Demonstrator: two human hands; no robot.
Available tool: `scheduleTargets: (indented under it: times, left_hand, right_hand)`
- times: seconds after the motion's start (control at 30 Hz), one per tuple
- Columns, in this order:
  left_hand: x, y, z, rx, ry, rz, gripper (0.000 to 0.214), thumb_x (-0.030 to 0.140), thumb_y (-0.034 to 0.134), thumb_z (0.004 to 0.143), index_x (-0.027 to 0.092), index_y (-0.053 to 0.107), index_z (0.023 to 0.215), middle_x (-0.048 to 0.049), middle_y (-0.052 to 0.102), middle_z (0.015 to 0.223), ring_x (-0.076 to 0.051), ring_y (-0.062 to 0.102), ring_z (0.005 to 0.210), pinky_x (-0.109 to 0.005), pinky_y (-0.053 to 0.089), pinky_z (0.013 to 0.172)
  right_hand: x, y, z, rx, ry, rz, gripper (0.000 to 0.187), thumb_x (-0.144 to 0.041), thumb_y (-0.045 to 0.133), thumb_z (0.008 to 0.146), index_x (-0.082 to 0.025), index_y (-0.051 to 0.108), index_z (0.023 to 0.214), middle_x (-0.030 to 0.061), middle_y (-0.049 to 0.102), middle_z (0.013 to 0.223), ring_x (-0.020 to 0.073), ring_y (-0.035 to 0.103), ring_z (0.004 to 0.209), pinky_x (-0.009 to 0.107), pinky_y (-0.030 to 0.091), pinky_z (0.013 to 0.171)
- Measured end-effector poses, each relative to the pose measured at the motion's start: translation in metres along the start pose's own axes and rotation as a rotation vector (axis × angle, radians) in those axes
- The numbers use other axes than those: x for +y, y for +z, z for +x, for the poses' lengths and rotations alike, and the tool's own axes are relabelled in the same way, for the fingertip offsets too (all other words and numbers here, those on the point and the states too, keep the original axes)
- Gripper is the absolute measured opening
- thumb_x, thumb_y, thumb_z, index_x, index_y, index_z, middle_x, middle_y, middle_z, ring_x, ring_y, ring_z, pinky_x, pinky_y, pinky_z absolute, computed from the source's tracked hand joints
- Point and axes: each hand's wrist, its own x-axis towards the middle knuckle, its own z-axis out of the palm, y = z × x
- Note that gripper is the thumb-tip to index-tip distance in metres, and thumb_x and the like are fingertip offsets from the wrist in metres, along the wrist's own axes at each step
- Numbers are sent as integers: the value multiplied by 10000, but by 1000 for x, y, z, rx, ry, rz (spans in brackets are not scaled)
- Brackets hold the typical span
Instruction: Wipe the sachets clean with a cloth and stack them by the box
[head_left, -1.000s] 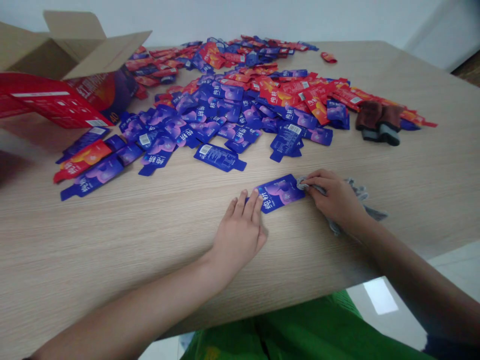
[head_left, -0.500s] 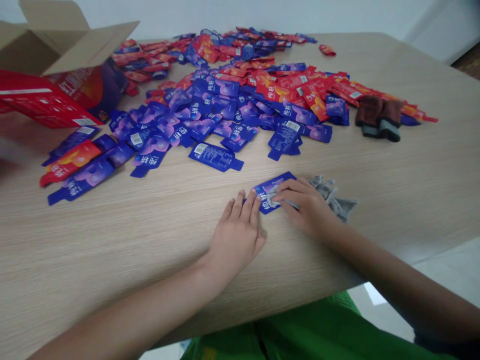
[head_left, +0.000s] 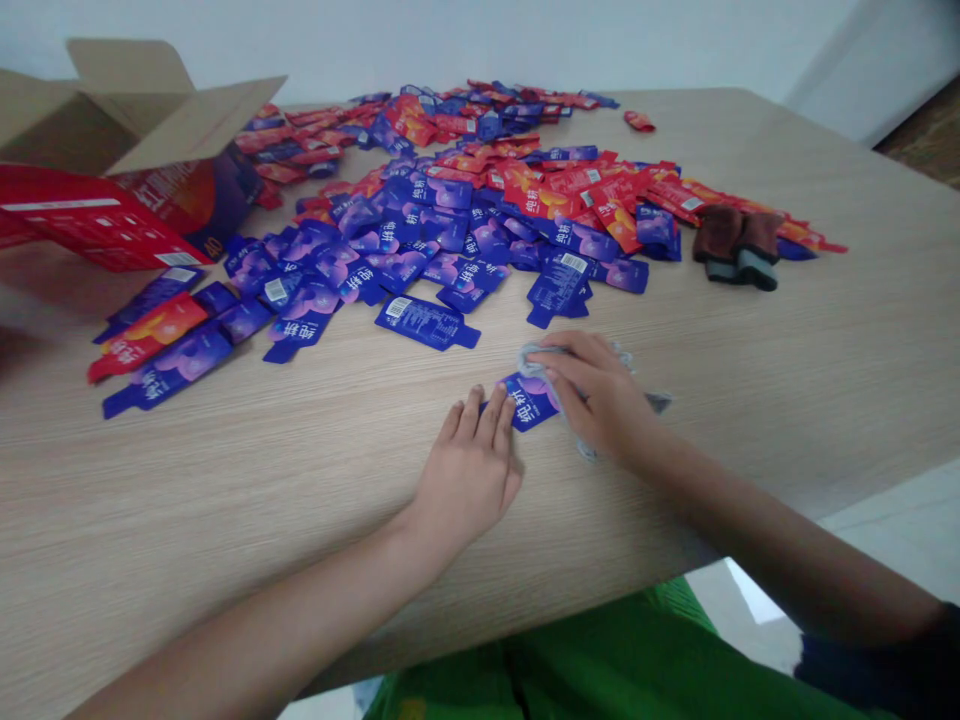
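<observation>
A blue and purple sachet (head_left: 529,404) lies flat on the table in front of me. My left hand (head_left: 474,465) rests on its left end, fingers stretched out and pressing it down. In my right hand (head_left: 592,385) is a bunched grey cloth (head_left: 538,358), gripped between thumb and fingers over the sachet's upper right part. Some of the cloth sticks out beyond that hand, and the sachet's right end is hidden. A single blue sachet (head_left: 426,322) lies back side up just beyond, apart from my hands.
A heap of blue and red sachets (head_left: 465,220) spreads across the back of the wooden table (head_left: 225,520). An open cardboard box (head_left: 180,200) stands at the left. A brown and grey bundle of fabric (head_left: 735,250) sits by the heap's right end.
My right hand has moved the cloth up and slightly left, toward the sachet's far edge. My left hand still holds the sachet down. The view has shifted slightly.
</observation>
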Motion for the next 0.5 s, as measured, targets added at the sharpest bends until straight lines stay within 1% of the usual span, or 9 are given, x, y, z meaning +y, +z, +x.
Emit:
scheduleTargets:
  times: [0.1, 0.17, 0.27, 0.37, 0.43, 0.5]
  left_hand:
    - [1, 2, 0, 30, -18, -13, 571, 272, 435, 887, 2, 478, 1388, -193, 450, 1472, -376, 389, 1376, -486, 380, 1100]
    - [1, 2, 0, 33, -28, -25, 575, 269, 432, 886, 7, 469, 1396, -188, 432, 1486, -366, 389, 1379, -480, 373, 1107]
    - [1, 2, 0, 27, -39, -40, 590, 261, 444, 879, 20, 442, 1418, -177, 371, 1523, -356, 386, 1384, -474, 375, 1108]
    - [0, 2, 0, 31, -39, -48, 598, 253, 447, 876, 22, 427, 1427, -177, 359, 1529, -349, 389, 1384, -469, 383, 1101]
    - [0, 1, 0, 30, -31, -47, 602, 256, 442, 879, 21, 421, 1432, -175, 357, 1530, -353, 394, 1379, -472, 389, 1095]
    - [-1, 1, 0, 28, -23, -42, 599, 262, 435, 884, 23, 421, 1433, -171, 359, 1530, -357, 397, 1376, -475, 390, 1092]
  right_hand:
    - [-12, 23, -6, -176, -66, -99, 376, -98, 418, 919, -113, 600, 1248, 156, 580, 1308, 289, 513, 1150, 460, 443, 942]
    - [-9, 28, -12, -215, -53, -159, 392, -92, 417, 916, -109, 593, 1266, 155, 573, 1323, 301, 500, 1154, 468, 440, 939]
    - [9, 21, -22, -167, -13, -190, 410, -75, 421, 903, -145, 606, 1262, 147, 585, 1293, 293, 509, 1125, 480, 434, 956]
    - [33, 7, -26, -111, 5, -141, 432, -55, 438, 877, -179, 625, 1246, 145, 598, 1233, 285, 524, 1091, 490, 453, 948]
    - [46, -2, -24, -100, 15, -92, 398, -70, 454, 876, -187, 659, 1196, 138, 611, 1167, 278, 545, 1059, 485, 476, 923]
    - [51, -10, -18, -85, 52, -50, 323, -116, 485, 887, -197, 702, 1112, 117, 635, 1058, 262, 582, 987, 460, 506, 869]
